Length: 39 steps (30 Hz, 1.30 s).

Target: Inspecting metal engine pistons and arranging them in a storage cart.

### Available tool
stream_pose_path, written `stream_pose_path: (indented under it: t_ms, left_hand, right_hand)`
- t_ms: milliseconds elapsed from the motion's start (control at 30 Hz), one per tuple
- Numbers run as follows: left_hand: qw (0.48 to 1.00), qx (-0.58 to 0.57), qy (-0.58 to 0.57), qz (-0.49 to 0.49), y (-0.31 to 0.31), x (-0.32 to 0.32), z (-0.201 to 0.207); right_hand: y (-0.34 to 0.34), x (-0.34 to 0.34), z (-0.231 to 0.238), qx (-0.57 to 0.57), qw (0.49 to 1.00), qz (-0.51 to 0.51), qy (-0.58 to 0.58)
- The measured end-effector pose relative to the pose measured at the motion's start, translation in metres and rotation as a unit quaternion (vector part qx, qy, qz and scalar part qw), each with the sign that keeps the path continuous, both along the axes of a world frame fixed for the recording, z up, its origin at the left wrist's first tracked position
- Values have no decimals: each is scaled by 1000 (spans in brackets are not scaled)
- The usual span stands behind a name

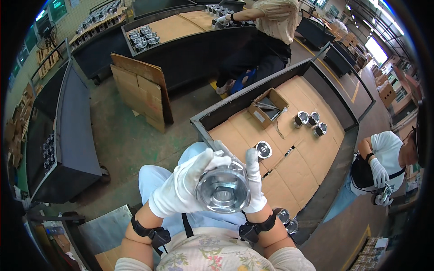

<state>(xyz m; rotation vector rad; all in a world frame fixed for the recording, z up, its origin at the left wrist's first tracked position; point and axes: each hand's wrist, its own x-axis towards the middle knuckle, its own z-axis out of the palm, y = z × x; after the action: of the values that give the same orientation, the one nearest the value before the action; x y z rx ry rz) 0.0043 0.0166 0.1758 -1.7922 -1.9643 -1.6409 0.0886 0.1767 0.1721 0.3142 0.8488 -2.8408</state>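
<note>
Looking from the left, I see a dark metal cart (79,131) with a cluster of small metal parts (49,151) at its near end. Beside it, at least 2 brown cardboard sheets (139,92) stand upright on the greenish floor (120,140). Then come the seated person's hands, both in white gloves. The left hand (181,185) is curled against the left side of a silvery piston (224,187), gripping it. The piston sits between the 2 hands, above the lap, its hollow side facing up toward the wearer. The right hand (255,185) presses along its right side, 1 digit pointing up; its other fingers are hard to make out behind the metal.

Just past the hands, 1 loose piston (263,150) rests on a cardboard-lined cart (291,174). Beyond it is an open-topped carton (269,108) with flat dark pieces inside, and to its right 3 pistons (313,119) stand grouped. At far right, a co-worker in a white top (382,149) holds a metal part (383,195) in a gloved hand.
</note>
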Motion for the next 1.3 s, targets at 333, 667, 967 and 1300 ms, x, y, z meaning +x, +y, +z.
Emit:
stream_pose_path:
  t_ms: [333, 667, 967, 1300]
  left_hand:
    - [999, -6, -30, -41, 27, 1, 9]
    - [982, -134, -65, -113, 86, 12, -9]
    - [983, -174, -60, 27, 144, -9, -74]
    - [918, -284, 128, 246, 169, -23, -144]
  right_hand:
    - [36, 22, -10, 306, 948, -86, -16]
    - [84, 83, 16, 388, 901, 46, -186]
    - [173, 84, 2, 415, 849, -135, -298]
    - [292, 8, -135, 402, 833, -215, -315]
